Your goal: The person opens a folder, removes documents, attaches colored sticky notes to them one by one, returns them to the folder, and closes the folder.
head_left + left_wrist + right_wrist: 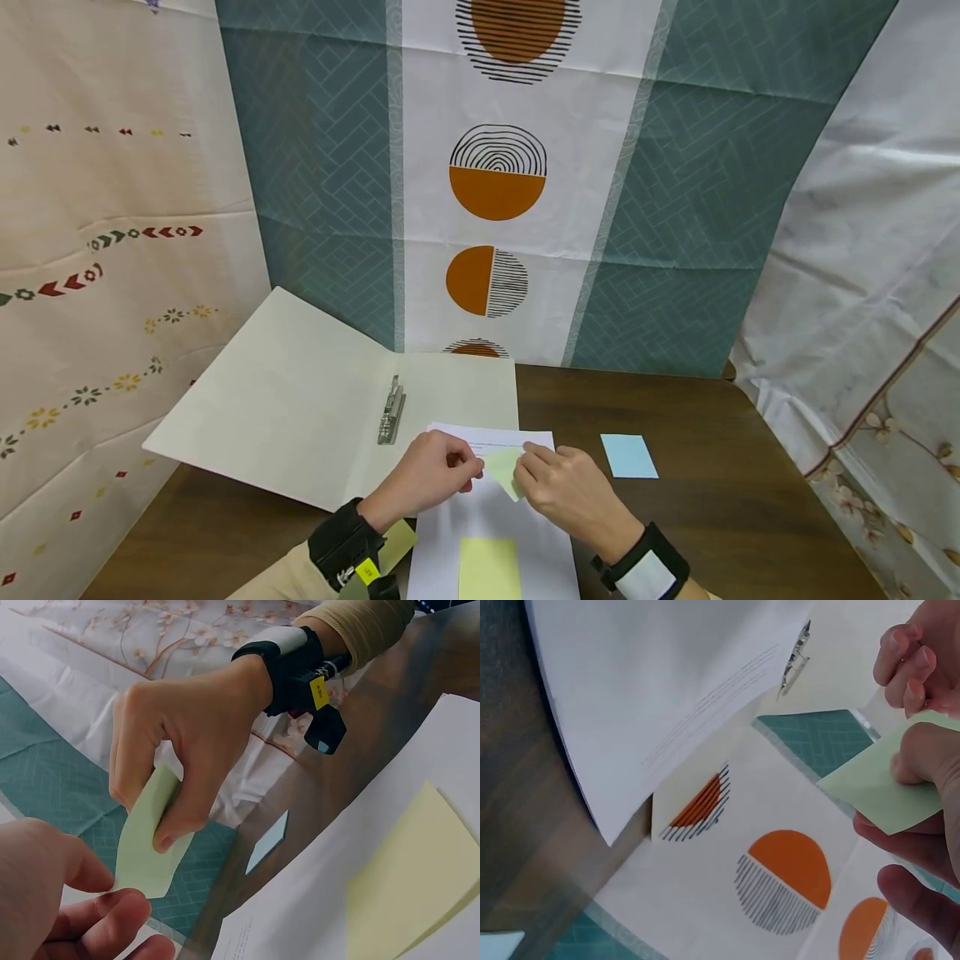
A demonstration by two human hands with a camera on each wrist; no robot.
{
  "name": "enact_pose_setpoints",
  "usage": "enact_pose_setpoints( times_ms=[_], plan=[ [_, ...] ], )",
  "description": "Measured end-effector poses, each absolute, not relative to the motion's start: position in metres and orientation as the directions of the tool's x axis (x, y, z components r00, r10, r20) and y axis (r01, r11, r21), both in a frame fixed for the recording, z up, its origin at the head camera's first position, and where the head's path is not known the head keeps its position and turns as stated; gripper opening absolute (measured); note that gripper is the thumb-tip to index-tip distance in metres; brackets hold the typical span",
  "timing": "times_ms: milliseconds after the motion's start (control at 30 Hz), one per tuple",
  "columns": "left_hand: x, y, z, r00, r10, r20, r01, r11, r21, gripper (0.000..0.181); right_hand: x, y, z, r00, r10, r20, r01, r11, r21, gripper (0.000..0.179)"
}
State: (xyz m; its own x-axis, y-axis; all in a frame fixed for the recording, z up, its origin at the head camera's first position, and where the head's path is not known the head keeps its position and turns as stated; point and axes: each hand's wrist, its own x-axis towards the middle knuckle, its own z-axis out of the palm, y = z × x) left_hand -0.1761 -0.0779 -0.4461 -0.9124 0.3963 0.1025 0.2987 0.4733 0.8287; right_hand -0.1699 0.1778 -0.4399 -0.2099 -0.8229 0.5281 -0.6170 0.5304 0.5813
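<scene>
A pale green sticky note [504,472] is held up above white printed paper [442,542]. My left hand [429,473] pinches one corner of it between thumb and finger, as the left wrist view shows at the note's lower edge [142,881]. From the other side my right hand [572,492] grips the same note, thumb on its face in the right wrist view. On the lower part of the paper lies a yellow sticky note [490,568], one edge lifting in the left wrist view.
An open white lever-arch file [285,400] with a metal clip [391,412] lies behind and left. A light blue sticky note [629,456] is on the brown table [720,517] to the right. More yellowish notes [397,543] lie partly beneath my left wrist. Patterned cloths hang around.
</scene>
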Motion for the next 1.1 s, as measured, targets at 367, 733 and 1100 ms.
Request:
enact_pose_setpoints(
  times_ms=[367, 733, 1100],
  plan=[
    [-0.176, -0.080, -0.447, -0.922, 0.365, 0.131, 0.301, 0.460, 0.835, 0.018, -0.166, 0.177, -0.447, -0.223, -0.814, 0.536, -0.649, 0.534, 0.542, 0.043],
    [-0.183, -0.100, -0.458, -0.910, 0.390, 0.142, 0.331, 0.474, 0.816, 0.017, -0.169, 0.196, -0.460, -0.393, -0.602, 0.695, -0.801, 0.595, 0.063, 0.077],
    [-0.176, -0.111, -0.458, -0.847, 0.517, 0.120, 0.364, 0.402, 0.840, 0.013, -0.175, 0.202, -0.466, -0.663, -0.490, 0.566, -0.729, 0.595, -0.339, 0.021]
  ],
)
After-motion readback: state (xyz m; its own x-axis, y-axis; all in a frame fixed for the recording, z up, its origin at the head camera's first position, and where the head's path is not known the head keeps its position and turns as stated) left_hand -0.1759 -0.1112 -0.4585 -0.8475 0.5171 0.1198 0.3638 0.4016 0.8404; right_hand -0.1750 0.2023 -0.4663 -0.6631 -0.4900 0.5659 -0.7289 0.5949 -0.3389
